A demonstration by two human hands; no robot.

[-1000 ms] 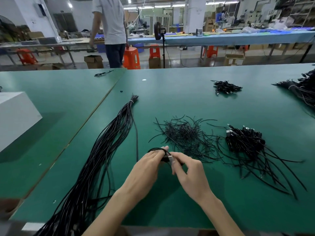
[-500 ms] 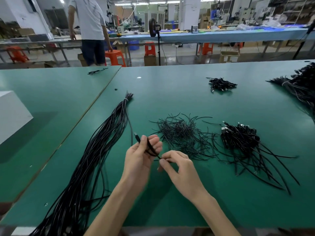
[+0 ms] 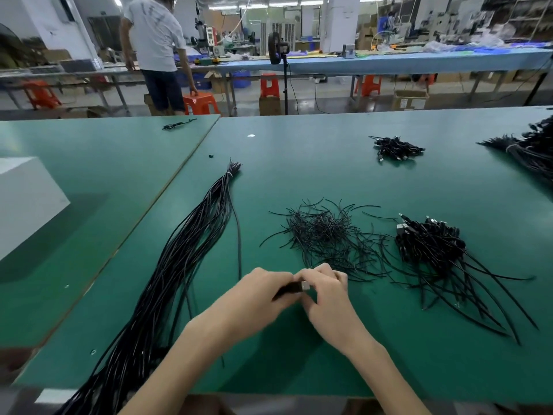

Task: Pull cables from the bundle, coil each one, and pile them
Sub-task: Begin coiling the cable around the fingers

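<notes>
Bright overhead ceiling strip lights (image 3: 302, 3), soft shadows on worktop (image 3: 299, 163); wide-angle bending at edges, bkgd slightly soft.

The left forearm (image 3: 191, 348) and right forearm (image 3: 386, 369) enter from the near edge, bare along their whole visible length. The left hand (image 3: 263, 292) and right hand (image 3: 326, 295) are bare too, with slender fingers.

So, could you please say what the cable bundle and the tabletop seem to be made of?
The cable bundle looks jacketed in black plastic or rubber: smooth, with glossy highlights along the strands. The tabletop looks like a matte green rubber or vinyl mat, with only dull reflections.
</notes>
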